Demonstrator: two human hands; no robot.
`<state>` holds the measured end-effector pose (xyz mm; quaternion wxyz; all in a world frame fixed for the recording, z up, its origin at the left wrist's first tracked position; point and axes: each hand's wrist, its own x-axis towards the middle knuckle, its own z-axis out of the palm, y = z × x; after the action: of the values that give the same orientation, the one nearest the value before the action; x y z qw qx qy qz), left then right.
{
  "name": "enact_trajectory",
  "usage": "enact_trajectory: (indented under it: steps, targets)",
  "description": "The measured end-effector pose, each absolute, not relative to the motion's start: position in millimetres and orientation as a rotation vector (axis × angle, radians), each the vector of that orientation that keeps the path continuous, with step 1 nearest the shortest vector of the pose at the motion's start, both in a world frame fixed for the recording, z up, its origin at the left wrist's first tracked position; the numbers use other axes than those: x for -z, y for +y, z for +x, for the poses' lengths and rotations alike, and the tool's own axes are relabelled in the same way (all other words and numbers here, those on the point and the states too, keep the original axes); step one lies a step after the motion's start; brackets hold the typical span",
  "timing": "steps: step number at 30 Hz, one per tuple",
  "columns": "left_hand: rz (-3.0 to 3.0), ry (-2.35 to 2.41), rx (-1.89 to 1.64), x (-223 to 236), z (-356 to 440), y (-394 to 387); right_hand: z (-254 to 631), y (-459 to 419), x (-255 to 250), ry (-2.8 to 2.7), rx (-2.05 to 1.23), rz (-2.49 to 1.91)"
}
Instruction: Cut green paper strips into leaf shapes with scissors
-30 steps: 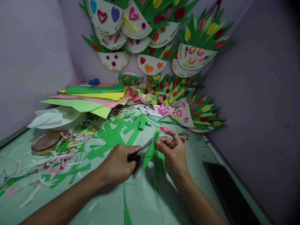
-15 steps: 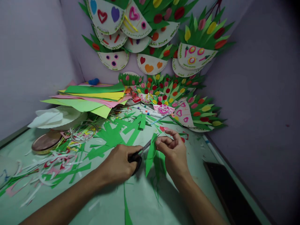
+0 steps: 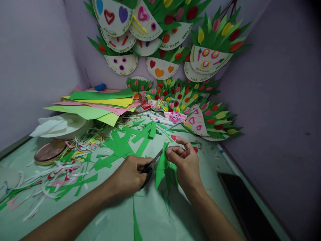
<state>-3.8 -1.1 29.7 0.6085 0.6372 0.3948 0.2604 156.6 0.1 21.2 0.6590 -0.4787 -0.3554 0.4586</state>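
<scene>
My left hand (image 3: 132, 174) is closed round the black handles of a pair of scissors (image 3: 147, 172). Their metal blades point up and to the right and meet the top of a green paper piece (image 3: 161, 169). Between thumb and fingers, my right hand (image 3: 187, 160) pinches that pointed, leaf-like piece near its upper end, and its lower tip hangs down. More green paper shows behind it, below my right palm. The blades look nearly closed. Thin green slivers lie on the table under the hands.
Green paper scraps (image 3: 117, 144) and curly white and pink strips (image 3: 60, 174) cover the left side. Coloured paper sheets (image 3: 100, 108) are stacked behind, with markers (image 3: 157, 117) nearby. A dark phone-like slab (image 3: 243, 204) lies right. Decorated paper-plate baskets (image 3: 210, 60) hang at the back.
The scissor blades have come closer together at the paper, and the handles have turned slightly. My right hand and the green paper have hardly moved.
</scene>
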Motion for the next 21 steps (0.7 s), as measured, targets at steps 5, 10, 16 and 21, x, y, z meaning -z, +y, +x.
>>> enact_trajectory:
  steps: [5,10,16,21]
  targets:
    - [1.204,1.022,-0.544,-31,-4,3,157,0,-23,-0.773,-1.038,-1.128]
    - [0.993,1.172,-0.782,-33,-8,12,157,1,-27,-0.693,-1.037,-1.167]
    - [1.091,1.224,-0.901,-37,-8,10,163,6,-26,-0.613,-0.982,-1.142]
    - [1.389,1.143,-0.789,-31,-5,1,166,6,-27,-0.534,-1.088,-1.014]
